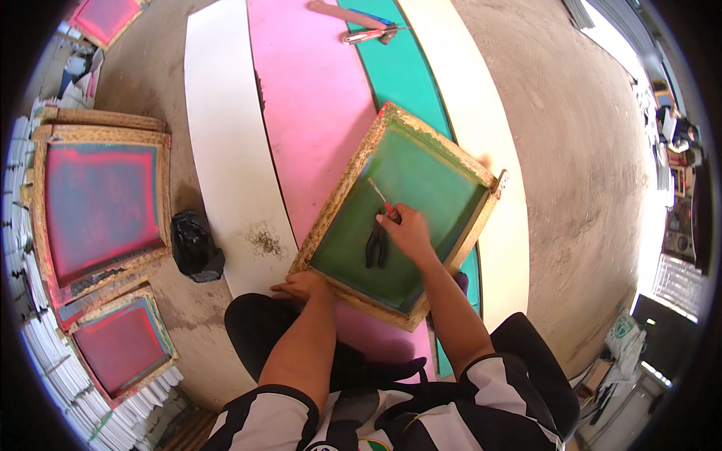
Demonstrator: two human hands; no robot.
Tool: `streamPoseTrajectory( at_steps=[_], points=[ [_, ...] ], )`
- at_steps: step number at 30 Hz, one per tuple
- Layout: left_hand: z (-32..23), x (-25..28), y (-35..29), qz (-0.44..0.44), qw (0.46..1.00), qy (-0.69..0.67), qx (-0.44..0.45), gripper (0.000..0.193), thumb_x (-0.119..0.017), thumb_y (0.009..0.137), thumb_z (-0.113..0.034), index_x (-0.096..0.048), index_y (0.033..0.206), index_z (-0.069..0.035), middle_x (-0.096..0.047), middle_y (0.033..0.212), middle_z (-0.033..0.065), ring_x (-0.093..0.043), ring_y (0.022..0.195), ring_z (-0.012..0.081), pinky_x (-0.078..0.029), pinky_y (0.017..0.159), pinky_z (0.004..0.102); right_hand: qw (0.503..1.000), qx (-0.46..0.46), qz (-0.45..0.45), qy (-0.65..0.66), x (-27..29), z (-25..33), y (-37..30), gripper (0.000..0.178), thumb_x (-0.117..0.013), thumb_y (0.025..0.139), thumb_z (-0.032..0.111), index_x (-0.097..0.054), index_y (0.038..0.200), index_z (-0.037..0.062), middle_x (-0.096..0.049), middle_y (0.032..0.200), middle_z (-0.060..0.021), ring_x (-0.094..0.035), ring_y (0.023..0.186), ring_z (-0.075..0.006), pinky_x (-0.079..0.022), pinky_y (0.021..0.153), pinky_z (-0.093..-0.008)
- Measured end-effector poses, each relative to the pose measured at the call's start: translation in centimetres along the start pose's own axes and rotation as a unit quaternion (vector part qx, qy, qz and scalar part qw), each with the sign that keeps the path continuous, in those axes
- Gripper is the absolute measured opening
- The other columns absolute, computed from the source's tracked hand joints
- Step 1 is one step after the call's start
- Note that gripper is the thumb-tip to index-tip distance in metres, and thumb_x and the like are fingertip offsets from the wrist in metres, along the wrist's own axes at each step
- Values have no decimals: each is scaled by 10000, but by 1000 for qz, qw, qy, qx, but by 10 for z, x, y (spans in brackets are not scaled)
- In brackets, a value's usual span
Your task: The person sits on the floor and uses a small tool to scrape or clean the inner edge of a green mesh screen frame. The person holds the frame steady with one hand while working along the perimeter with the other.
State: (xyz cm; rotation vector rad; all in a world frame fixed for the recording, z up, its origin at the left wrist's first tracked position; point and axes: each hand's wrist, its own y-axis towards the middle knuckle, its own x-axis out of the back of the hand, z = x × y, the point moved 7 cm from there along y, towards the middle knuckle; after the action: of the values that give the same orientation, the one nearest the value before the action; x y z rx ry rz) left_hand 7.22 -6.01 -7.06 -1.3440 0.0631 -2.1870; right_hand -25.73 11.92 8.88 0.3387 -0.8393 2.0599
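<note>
Concrete floor, coloured boards laid across it; I sit over a green-meshed screen frame.

Nearest, my left hand lies flat on the frame's near rail, holding nothing. Farther in, my right hand pinches a thin red-handled tool pointing up-left; dark pliers lie on the mesh just left of it. Beyond, more tools rest on the boards.

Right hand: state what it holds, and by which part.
The right hand holds a thin screwdriver-like tool by its red handle end, tip on the green screen frame. The black pliers lie loose beside it.
</note>
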Motion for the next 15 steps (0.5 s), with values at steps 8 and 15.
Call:
streamPoseTrajectory(
  at_steps=[8,15],
  points=[
    [-7,38,-37,-70,963,-258,26,620,-418,994,-285,-369,1549,-12,-303,1614,269,-276,1499,443,-234,1202,602,999,-6,-31,24,-49,-15,-47,342,-755,879,319,-661,913,-7,-695,789,-191,-691,738,-364,-525,683,-453],
    [-9,62,-37,-2,904,-428,12,678,-493,984,-392,-381,1545,-27,-322,1606,264,-231,1512,457,-188,1185,664,988,88,-111,-58,-97,-8,-102,239,-737,869,249,-661,926,29,-716,834,-190,-697,786,-413,-544,712,-512]
  ],
)
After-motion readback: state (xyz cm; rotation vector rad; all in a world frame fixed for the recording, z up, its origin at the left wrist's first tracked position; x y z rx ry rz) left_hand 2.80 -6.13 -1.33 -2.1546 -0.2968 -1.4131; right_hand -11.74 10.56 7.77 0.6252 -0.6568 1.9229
